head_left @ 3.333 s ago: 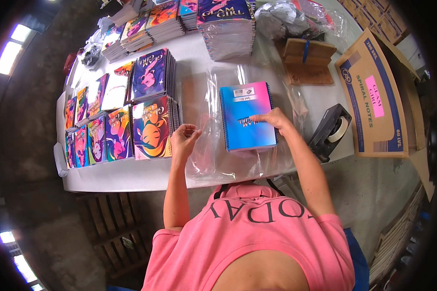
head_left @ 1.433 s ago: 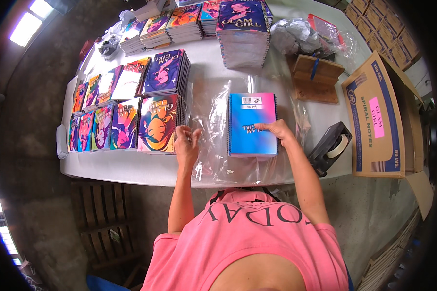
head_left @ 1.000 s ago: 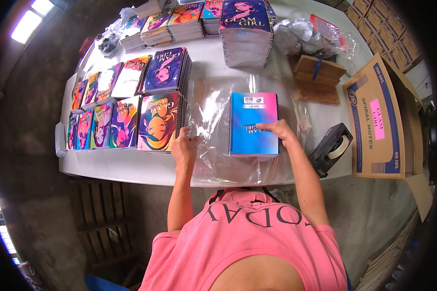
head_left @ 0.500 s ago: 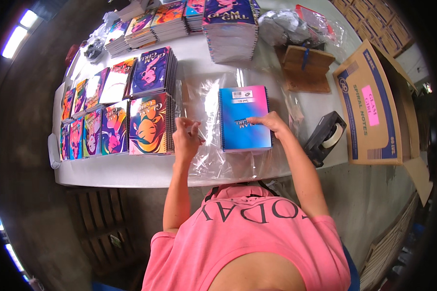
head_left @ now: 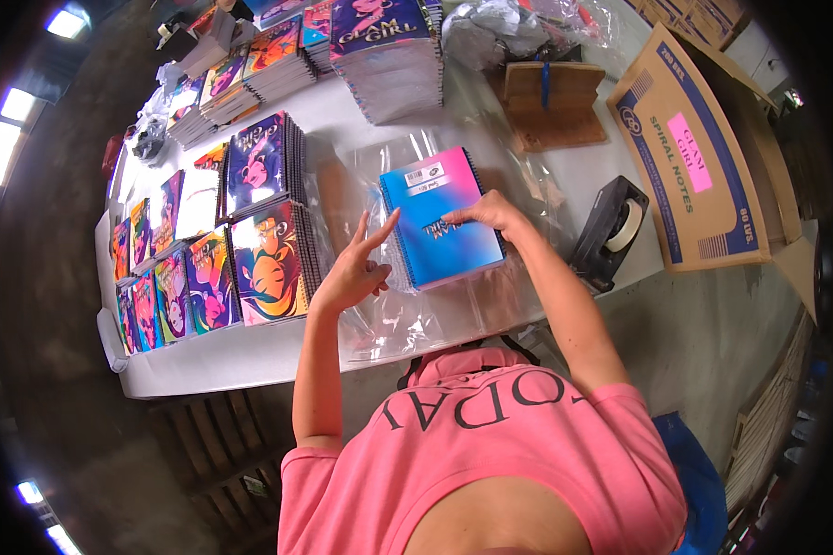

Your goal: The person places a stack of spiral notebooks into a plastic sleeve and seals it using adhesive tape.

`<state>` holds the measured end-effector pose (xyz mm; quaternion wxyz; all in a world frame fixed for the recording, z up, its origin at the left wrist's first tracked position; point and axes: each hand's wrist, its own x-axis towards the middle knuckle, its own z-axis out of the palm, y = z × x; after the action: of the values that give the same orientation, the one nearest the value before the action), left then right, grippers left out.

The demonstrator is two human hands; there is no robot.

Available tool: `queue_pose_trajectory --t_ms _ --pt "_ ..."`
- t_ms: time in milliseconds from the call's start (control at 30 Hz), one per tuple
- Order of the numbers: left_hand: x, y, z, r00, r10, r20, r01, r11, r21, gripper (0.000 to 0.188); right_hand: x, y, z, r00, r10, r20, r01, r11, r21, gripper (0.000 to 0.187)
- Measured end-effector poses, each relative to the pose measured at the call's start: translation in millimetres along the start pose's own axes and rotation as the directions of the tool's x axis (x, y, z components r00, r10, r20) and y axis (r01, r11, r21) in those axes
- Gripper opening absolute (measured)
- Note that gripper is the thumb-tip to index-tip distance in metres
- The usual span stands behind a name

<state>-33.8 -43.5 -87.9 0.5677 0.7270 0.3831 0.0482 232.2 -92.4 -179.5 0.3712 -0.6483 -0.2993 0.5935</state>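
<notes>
A blue-and-pink spiral notebook, back cover up with a white barcode label, lies in front of me, seemingly on top of others. Beneath it spreads clear plastic film. My right hand grips the notebook's right side, thumb flat on the cover and the other fingers hidden by the edge. Just off the spiral-bound left edge is my left hand, holding nothing visible. Its index and middle fingers stretch forward and apart, while the remaining fingers curl loosely.
Stacks of colourful notebooks stand in rows on the left, with a taller stack behind. On the right are a black tape dispenser, a brown wooden stand and an open cardboard carton. Crumpled plastic lies at the back.
My left hand has gone from curled fingers to outstretched ones beside the notebook's spiral edge. My right hand keeps its hold. The whole view has turned and shifted slightly.
</notes>
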Motion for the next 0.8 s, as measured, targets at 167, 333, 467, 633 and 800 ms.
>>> queue_pose_trajectory --t_ms 167,333,467,633,800 --pt "27 5 33 0.998 0.004 -0.068 -0.017 0.982 -0.189 0.103 0 0 2 0.999 0.013 -0.030 -0.012 1.000 0.009 0.046" --pt "66 1 76 0.972 0.172 -0.160 -0.156 0.982 0.109 0.113 8 10 -3 0.998 -0.027 -0.054 0.029 0.999 0.019 0.041" --pt "89 -23 99 0.879 0.410 -0.243 -0.341 0.897 0.282 0.121 -3 0 3 0.996 -0.069 -0.051 0.070 0.997 0.019 0.041" --pt "71 5 91 0.995 0.074 -0.069 -0.098 0.875 -0.474 0.137 18 33 13 0.884 -0.227 -0.409 0.127 0.958 -0.257 0.100" --pt "70 -12 86 0.984 0.143 -0.103 -0.174 0.865 -0.470 0.134 -10 19 31 0.862 -0.428 -0.272 0.207 0.787 -0.581 0.122"
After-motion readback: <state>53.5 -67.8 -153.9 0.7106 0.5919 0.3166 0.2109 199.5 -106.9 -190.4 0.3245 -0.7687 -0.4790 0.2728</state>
